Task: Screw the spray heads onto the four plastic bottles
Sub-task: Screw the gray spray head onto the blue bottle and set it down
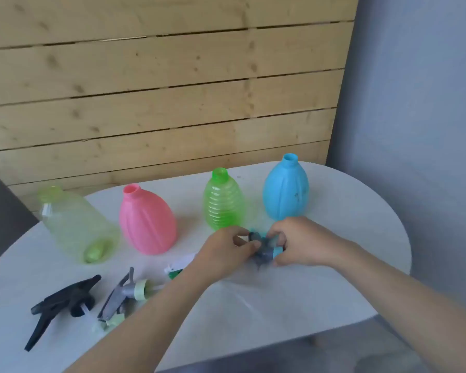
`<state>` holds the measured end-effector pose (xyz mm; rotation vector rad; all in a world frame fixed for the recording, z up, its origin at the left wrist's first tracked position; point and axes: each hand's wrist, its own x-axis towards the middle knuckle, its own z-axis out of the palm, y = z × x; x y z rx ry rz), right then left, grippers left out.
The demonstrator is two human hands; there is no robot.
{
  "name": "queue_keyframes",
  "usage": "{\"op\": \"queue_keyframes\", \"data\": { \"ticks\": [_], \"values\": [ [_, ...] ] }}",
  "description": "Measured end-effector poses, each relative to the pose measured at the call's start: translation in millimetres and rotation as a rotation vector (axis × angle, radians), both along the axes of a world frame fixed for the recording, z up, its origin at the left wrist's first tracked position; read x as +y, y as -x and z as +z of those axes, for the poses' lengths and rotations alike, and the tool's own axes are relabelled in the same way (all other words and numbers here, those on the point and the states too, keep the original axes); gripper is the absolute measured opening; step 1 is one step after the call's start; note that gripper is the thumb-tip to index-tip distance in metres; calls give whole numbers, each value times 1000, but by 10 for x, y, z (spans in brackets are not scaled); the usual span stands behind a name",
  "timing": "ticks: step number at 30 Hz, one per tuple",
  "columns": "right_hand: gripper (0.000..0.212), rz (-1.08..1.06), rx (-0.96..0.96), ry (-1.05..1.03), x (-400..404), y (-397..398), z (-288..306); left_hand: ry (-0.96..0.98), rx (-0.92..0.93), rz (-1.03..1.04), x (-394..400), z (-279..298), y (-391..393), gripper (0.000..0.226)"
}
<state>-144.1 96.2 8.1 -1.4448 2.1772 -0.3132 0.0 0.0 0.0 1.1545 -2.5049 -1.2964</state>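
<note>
On table [334, 292]: four bottles [147, 222], three loose spray heads [65, 302].

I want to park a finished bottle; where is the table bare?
Bare: the table's right side, past the right hand and below the blue bottle. Crowded: front left, around the black spray head and grey spray head.

Setting: prob. a home corner or covered patio, not a lab/workshop. Evidence: wall of horizontal pale pine planks [172, 98] w/ visible knots and gaps; plain grey-blue wall [420, 117] at right; small rounded white table [293, 300], domestic in size and finish. Dark panel at far left [3, 219], type unclear. Light soft, even.
</note>
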Motion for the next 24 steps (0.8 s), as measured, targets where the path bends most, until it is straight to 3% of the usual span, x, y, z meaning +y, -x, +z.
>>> {"op": "queue_keyframes", "data": {
  "ticks": [4,7,9,12,17,22,24],
  "values": [
    [42,-60,-71,187,37,-6,114,-242,185,144,2,39,-24,54],
    [39,-54,-246,307,97,-78,224,-440,314,166,36,150,-81,33],
    [42,-34,-321,331,121,-130,277,-472,373,149,55,219,-119,17],
    [39,-104,-321,392,137,-85,341,-456,426,188,42,307,-180,11],
    [55,-539,-63,636,50,235,254,-283,475,256,-101,344,-309,11],
    [99,-569,-258,493,-166,388,51,-124,480,279,-148,341,-363,8],
    [102,-518,-367,515,-239,410,-3,-93,474,284,-167,342,-391,7]
  ]
}}
